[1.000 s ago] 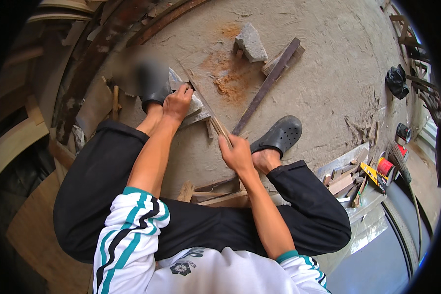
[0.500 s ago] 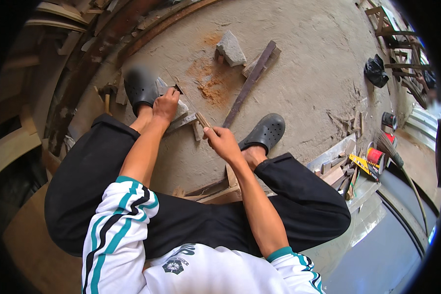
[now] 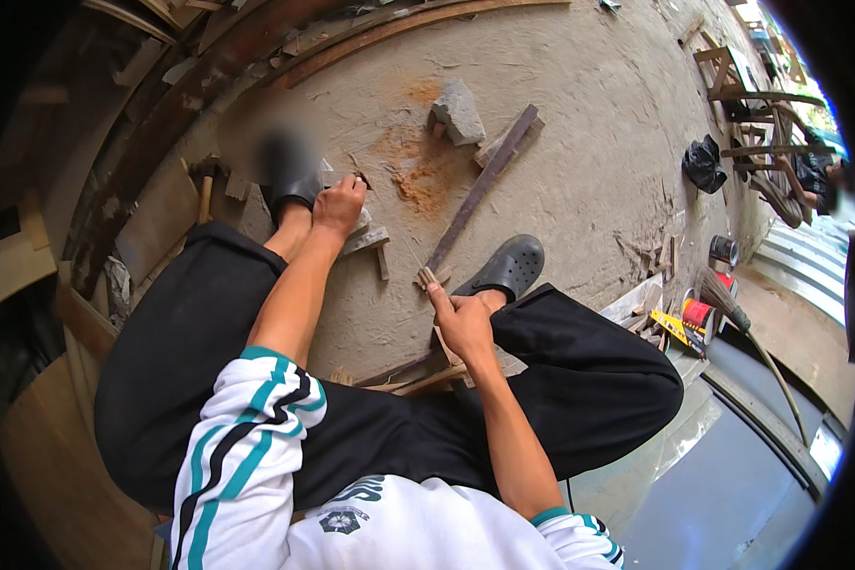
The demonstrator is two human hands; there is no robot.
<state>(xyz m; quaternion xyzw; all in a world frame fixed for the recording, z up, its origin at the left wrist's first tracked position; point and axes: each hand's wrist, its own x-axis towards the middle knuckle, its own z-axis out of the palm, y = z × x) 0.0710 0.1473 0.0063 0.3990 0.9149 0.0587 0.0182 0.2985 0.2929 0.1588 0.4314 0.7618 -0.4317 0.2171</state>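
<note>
My left hand [image 3: 340, 202] is closed by my left shoe, pressing down at a pale board [image 3: 366, 239] propped low off the floor. What its fingers pinch is mostly hidden; a small dark edge shows beyond the fingertips. Nearer to me and to the right, my right hand [image 3: 463, 321] grips a wooden handle [image 3: 427, 276]. A faint thin line runs forward from that handle toward the left hand; its kind is too fine to tell. Just beyond the right hand lies a long dark wooden bar [image 3: 480, 190], its far end on a shorter wood piece.
Sawdust [image 3: 423, 185] and a grey stone block [image 3: 459, 112] lie ahead. My black clogs [image 3: 515, 266] flank the work. At right are a black bag [image 3: 704, 164], cans [image 3: 698, 313], a brush [image 3: 727, 302] and wood scraps. Boards [image 3: 161, 223] crowd the left.
My right hand has drawn back toward me and slightly right with the handle. The left hand stays closed at the board while the whole view has shifted a little.
</note>
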